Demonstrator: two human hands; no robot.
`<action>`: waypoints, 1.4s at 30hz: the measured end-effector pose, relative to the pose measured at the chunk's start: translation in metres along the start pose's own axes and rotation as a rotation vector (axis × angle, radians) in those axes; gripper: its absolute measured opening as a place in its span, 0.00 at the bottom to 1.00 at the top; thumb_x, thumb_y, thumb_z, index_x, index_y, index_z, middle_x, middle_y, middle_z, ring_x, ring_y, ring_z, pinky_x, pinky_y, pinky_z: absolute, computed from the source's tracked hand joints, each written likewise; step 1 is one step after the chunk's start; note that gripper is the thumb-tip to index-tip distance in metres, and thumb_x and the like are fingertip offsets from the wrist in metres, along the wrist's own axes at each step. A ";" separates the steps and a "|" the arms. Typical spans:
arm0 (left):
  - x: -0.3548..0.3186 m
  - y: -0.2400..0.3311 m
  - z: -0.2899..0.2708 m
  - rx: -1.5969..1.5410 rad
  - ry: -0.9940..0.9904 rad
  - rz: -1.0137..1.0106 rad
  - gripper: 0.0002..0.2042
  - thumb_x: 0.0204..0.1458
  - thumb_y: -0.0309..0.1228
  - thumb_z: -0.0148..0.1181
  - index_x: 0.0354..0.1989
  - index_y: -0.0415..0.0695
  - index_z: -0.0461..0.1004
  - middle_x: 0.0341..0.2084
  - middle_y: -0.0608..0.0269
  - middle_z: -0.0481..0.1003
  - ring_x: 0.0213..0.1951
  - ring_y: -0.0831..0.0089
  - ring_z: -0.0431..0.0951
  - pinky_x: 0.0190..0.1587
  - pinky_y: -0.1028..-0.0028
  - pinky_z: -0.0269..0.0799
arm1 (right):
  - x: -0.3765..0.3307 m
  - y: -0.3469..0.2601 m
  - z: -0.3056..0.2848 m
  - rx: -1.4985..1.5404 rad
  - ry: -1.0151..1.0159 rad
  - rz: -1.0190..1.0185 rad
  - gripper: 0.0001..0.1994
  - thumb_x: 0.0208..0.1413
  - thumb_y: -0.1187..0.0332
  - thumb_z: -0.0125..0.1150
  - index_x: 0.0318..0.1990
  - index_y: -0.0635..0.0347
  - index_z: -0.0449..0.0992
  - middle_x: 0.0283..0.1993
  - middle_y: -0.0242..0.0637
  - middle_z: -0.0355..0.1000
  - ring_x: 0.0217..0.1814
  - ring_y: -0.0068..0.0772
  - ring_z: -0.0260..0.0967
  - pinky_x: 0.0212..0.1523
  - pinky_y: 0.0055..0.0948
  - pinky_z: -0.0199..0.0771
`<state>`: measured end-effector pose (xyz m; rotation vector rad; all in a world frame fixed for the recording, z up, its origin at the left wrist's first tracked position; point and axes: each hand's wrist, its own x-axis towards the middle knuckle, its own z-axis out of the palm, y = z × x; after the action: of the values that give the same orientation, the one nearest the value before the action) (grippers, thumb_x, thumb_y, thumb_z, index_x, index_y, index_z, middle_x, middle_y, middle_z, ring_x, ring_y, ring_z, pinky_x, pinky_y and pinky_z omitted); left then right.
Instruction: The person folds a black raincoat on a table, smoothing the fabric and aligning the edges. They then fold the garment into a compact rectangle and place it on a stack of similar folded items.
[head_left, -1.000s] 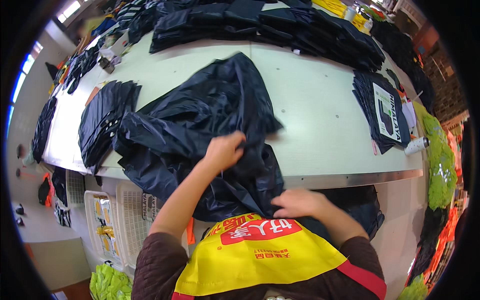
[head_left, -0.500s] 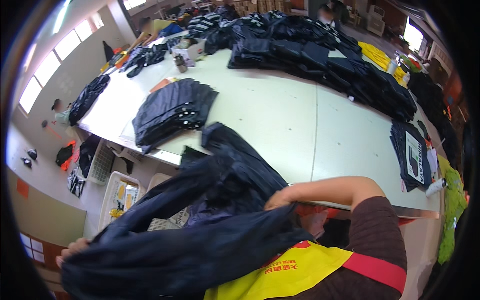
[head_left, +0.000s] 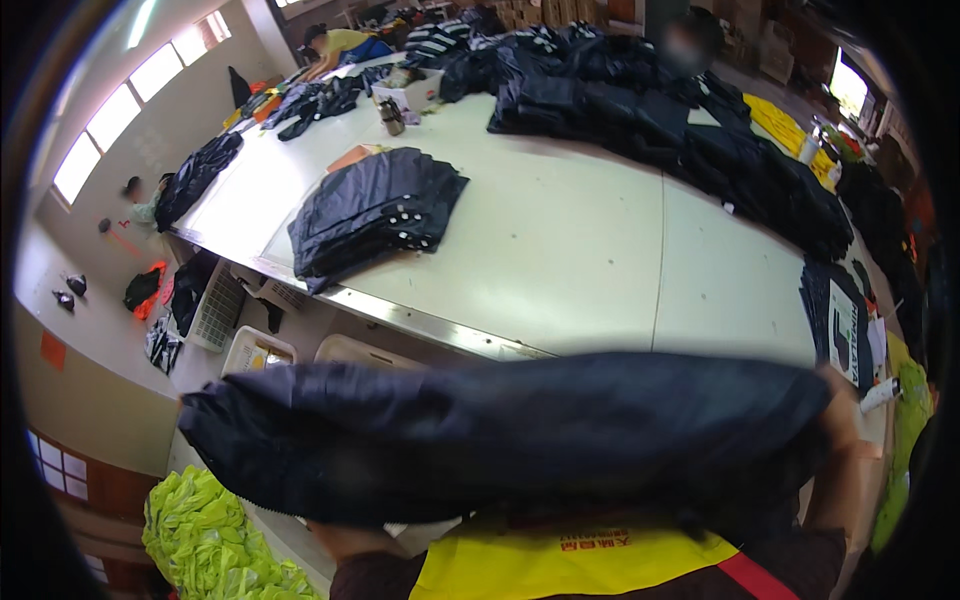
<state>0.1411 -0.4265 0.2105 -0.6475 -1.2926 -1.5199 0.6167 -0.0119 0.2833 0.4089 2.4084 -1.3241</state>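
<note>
A black jacket (head_left: 520,430) stretches sideways in the air in front of my body, blurred by motion. What looks like a zip edge runs along its lower left side. My right hand (head_left: 836,398) grips the right end, and part of it is covered by the cloth. From below, my left forearm (head_left: 350,540) goes up behind the fabric. The left hand itself is hidden there, while the left part of the jacket stays held up. Beyond it, a neat stack of folded black garments (head_left: 370,220) lies on the white table (head_left: 570,240).
A long row of black garments (head_left: 660,120) covers the table's far side. At the right edge are a dark printed bag stack (head_left: 845,325) and a white thread spool (head_left: 880,394). Pale crates (head_left: 258,350) stand below the table edge; yellow-green bags (head_left: 215,530) are heaped lower left. People work farther off.
The jacket has gone from hanging bunched at the left to being spread wide across my front. My right hand has moved far right; the left hand has passed behind the cloth.
</note>
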 end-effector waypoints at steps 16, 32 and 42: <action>-0.249 0.007 0.439 0.287 -1.236 0.180 0.35 0.50 0.49 0.55 0.62 0.42 0.57 0.59 0.44 0.59 0.64 0.51 0.54 0.63 0.51 0.45 | 0.094 0.279 -0.243 -0.075 1.038 0.176 0.27 0.57 0.49 0.53 0.53 0.65 0.67 0.54 0.44 0.68 0.55 0.35 0.64 0.58 0.31 0.60; -0.343 -0.032 0.285 0.111 -1.176 -0.416 0.12 0.45 0.28 0.63 0.39 0.42 0.75 0.31 0.51 0.76 0.37 0.56 0.77 0.40 0.66 0.71 | 0.238 0.206 0.011 -0.338 0.728 0.469 0.43 0.33 0.55 0.72 0.58 0.58 0.57 0.58 0.46 0.61 0.61 0.47 0.58 0.51 0.49 0.65; -0.207 -0.092 0.394 0.514 -1.435 -0.037 0.17 0.48 0.43 0.59 0.37 0.42 0.74 0.31 0.48 0.76 0.37 0.51 0.76 0.39 0.58 0.71 | 0.277 0.249 0.010 -0.703 0.511 0.436 0.25 0.44 0.55 0.62 0.43 0.69 0.73 0.40 0.59 0.72 0.41 0.55 0.73 0.43 0.41 0.74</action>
<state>0.0542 0.0072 0.1064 -1.4391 -2.5984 -0.4950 0.4746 0.1302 -0.0305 1.0679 2.7415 -0.1568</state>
